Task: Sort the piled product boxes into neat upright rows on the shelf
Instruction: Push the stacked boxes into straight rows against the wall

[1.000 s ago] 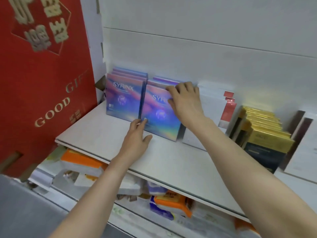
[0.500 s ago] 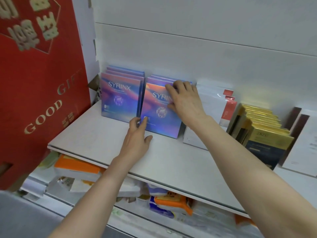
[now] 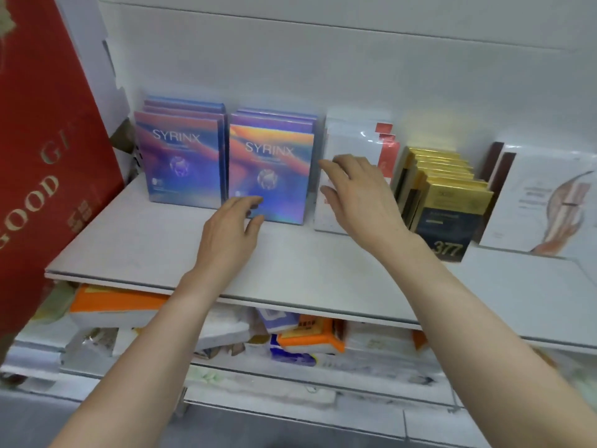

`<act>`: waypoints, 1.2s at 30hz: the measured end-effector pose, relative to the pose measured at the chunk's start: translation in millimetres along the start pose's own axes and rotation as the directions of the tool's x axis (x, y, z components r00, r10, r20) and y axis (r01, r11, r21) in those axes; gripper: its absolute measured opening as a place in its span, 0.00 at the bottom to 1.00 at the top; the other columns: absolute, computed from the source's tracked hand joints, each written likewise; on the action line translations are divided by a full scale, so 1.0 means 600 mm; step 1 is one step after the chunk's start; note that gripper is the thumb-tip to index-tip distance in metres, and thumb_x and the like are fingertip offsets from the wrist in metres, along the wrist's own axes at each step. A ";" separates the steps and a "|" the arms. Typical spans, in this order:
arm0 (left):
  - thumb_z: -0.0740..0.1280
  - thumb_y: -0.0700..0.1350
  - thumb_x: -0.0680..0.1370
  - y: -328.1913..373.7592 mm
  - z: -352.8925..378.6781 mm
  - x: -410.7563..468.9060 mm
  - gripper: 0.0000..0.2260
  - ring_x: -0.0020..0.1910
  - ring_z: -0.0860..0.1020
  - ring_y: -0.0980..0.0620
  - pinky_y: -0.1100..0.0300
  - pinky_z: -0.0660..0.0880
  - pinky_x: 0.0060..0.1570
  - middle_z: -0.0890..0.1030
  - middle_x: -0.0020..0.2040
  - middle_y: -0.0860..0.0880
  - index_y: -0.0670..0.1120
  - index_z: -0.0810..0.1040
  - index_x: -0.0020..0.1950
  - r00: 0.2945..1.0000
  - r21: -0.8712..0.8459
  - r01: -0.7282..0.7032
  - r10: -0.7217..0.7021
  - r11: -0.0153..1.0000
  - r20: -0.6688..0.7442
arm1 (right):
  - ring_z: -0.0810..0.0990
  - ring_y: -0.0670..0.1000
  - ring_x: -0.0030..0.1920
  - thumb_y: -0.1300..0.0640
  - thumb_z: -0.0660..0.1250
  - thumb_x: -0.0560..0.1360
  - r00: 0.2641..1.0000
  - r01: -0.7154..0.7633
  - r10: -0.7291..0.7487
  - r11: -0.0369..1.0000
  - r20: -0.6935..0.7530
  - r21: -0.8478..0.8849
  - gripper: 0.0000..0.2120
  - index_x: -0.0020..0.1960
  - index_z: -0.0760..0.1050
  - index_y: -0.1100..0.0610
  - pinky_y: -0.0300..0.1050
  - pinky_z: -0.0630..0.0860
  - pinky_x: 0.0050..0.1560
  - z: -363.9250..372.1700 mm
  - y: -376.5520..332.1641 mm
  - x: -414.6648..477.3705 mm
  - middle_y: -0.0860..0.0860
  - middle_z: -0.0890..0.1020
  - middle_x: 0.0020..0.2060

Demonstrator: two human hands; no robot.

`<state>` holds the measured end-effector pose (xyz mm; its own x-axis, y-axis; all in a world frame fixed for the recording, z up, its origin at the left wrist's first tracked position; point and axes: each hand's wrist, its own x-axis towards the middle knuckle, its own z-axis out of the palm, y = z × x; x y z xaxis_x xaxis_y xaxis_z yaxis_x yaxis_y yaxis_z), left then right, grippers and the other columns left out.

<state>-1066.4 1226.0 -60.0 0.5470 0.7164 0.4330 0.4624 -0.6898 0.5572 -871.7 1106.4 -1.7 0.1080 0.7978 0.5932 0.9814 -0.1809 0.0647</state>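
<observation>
Head view: upright SYRINX box (image 3: 271,156) stands between loose, empty left hand (image 3: 226,234) and right hand (image 3: 358,195).

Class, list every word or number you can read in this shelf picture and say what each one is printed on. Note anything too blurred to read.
"SYRINX": left purple box
"SYRINX": right purple box
"GOOD" and a cut-off "GI": red bag
"377": gold box
Too blurred to read: the small print on these boxes, the white boxes and the packs below.
</observation>
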 end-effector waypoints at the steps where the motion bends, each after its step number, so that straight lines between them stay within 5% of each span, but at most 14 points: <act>1: 0.65 0.45 0.79 0.013 0.006 -0.007 0.13 0.52 0.79 0.52 0.58 0.74 0.54 0.79 0.57 0.50 0.49 0.77 0.63 1.000 -0.017 -0.025 0.025 1.000 0.009 | 0.78 0.61 0.53 0.58 0.65 0.78 0.999 -0.046 0.046 0.999 0.016 0.008 0.16 0.65 0.75 0.61 0.55 0.75 0.51 -0.009 0.005 -0.029 0.59 0.79 0.56; 8: 0.65 0.45 0.79 0.167 0.079 -0.083 0.11 0.47 0.78 0.57 0.58 0.76 0.52 0.80 0.55 0.53 0.50 0.78 0.62 0.990 -0.143 -0.070 0.087 0.987 0.111 | 0.76 0.57 0.58 0.54 0.59 0.82 0.917 -0.395 0.384 0.912 0.108 0.113 0.18 0.70 0.71 0.57 0.52 0.75 0.57 -0.088 0.084 -0.253 0.55 0.77 0.61; 21: 0.65 0.44 0.79 0.590 0.331 -0.254 0.11 0.55 0.77 0.55 0.52 0.75 0.57 0.79 0.54 0.54 0.51 0.79 0.60 0.893 -0.380 -0.226 0.347 0.897 0.286 | 0.76 0.59 0.58 0.54 0.61 0.82 0.624 -0.780 0.781 0.625 0.025 -0.036 0.17 0.68 0.72 0.59 0.51 0.71 0.55 -0.321 0.355 -0.713 0.57 0.78 0.59; 28: 0.65 0.46 0.78 0.792 0.448 -0.277 0.13 0.56 0.76 0.55 0.55 0.74 0.58 0.78 0.57 0.54 0.51 0.78 0.62 0.788 -0.442 -0.344 0.511 0.829 0.345 | 0.74 0.54 0.63 0.51 0.58 0.83 0.481 -0.873 0.876 0.478 -0.012 -0.099 0.19 0.71 0.70 0.56 0.48 0.69 0.60 -0.436 0.492 -0.864 0.54 0.76 0.63; 36: 0.65 0.48 0.78 0.990 0.615 -0.216 0.16 0.61 0.74 0.53 0.57 0.70 0.61 0.74 0.64 0.53 0.52 0.74 0.66 0.672 -0.445 -0.411 0.594 0.796 0.442 | 0.75 0.56 0.60 0.53 0.59 0.83 0.466 -0.868 0.885 0.453 -0.016 -0.203 0.19 0.72 0.69 0.57 0.46 0.69 0.56 -0.497 0.699 -0.920 0.54 0.76 0.62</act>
<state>-605.0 684.7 -46.6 0.9508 0.0254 0.3087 -0.1672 -0.7968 0.5806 -567.3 418.6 -63.0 0.9160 0.2022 0.3465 0.3188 -0.8912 -0.3227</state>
